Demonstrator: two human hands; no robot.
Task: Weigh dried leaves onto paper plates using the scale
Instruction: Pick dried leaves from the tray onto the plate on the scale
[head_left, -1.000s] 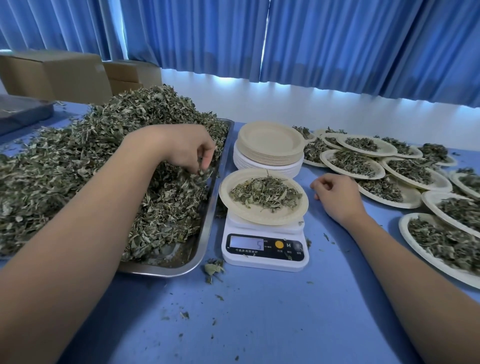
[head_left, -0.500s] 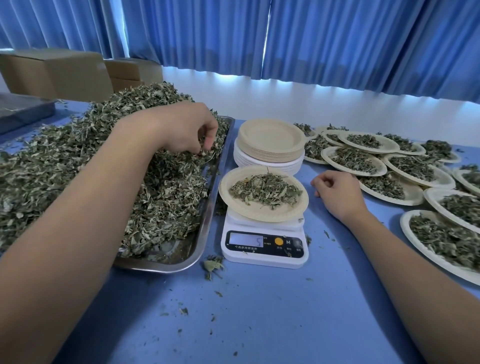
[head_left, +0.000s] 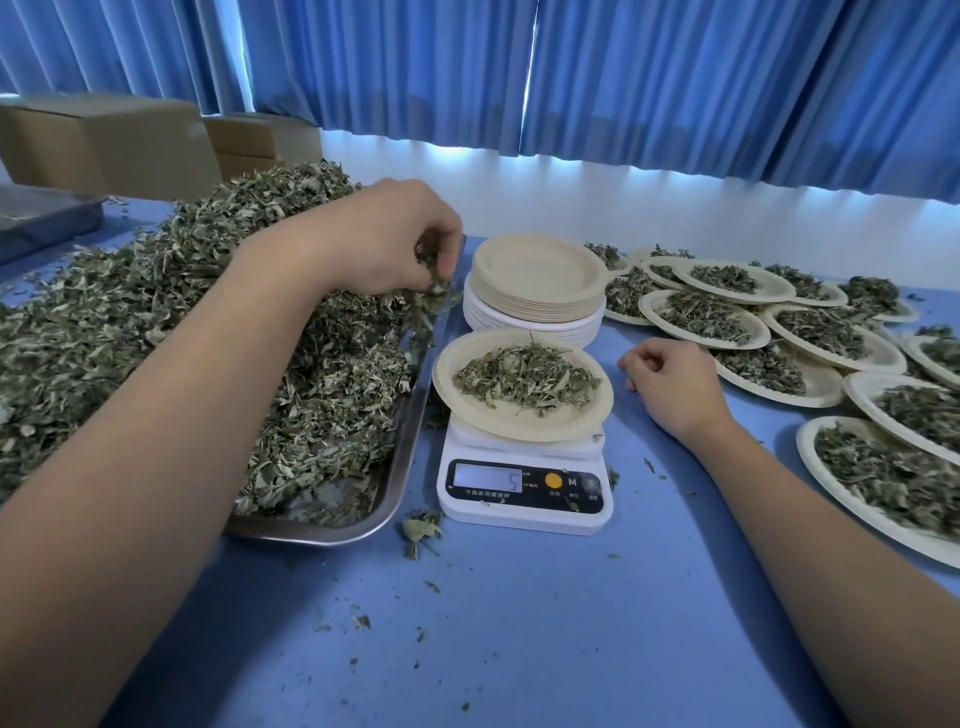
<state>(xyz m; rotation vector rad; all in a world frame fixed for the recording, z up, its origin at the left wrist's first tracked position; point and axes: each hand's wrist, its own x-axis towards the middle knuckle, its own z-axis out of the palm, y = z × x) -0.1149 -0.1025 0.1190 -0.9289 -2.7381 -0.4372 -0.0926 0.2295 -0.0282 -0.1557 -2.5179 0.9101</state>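
Left hand (head_left: 379, 239) pinches crinkly dried leaves (head_left: 434, 288); right hand (head_left: 672, 382) loosely curled, empty, on table.

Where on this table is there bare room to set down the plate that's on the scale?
The widest bare stretch is the near table, in front of the scale, between both forearms. A narrower patch lies between the scale and the right hand. Crowded: filled plates overlap at right, the plate stack sits behind, the tray fills the left.
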